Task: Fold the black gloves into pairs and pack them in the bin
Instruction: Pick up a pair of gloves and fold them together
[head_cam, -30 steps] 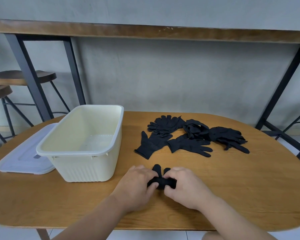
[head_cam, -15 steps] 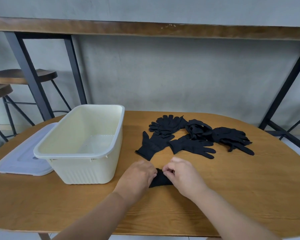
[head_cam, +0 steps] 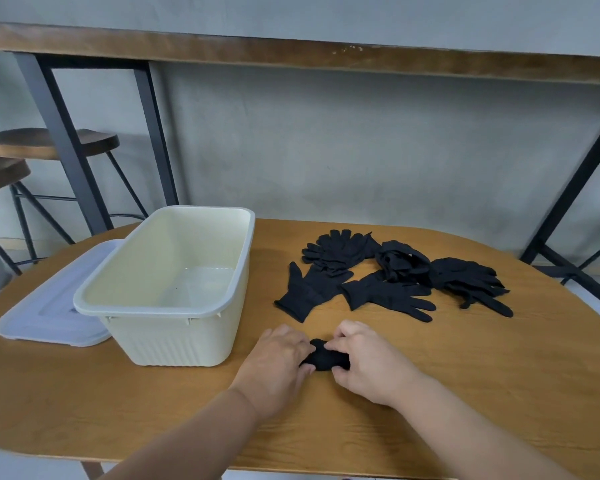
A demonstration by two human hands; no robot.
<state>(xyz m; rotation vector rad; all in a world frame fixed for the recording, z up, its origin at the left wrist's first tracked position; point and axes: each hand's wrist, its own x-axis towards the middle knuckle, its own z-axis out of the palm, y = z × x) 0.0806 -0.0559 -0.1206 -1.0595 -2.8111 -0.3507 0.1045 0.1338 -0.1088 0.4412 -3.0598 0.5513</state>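
A small folded bundle of black gloves (head_cam: 324, 356) lies on the wooden table near its front edge. My left hand (head_cam: 278, 362) grips its left end and my right hand (head_cam: 368, 362) grips its right end, fingers curled over the cloth. Most of the bundle is hidden under my fingers. Behind it, several loose black gloves (head_cam: 388, 275) lie spread in a heap across the middle right of the table. The cream plastic bin (head_cam: 187, 341) stands open to the left of my hands, with nothing visible inside.
A pale bluish lid (head_cam: 45, 317) lies flat on the table (head_cam: 499, 393), partly under the bin's left side. Two wooden stools (head_cam: 49, 143) and black metal frame legs (head_cam: 70, 150) stand behind the table on the left; more frame legs (head_cam: 568, 209) on the right.
The glove fingers that stuck out beyond my hands a second ago are now tucked in, leaving a compact bundle. My hands have closed in on it from both sides.
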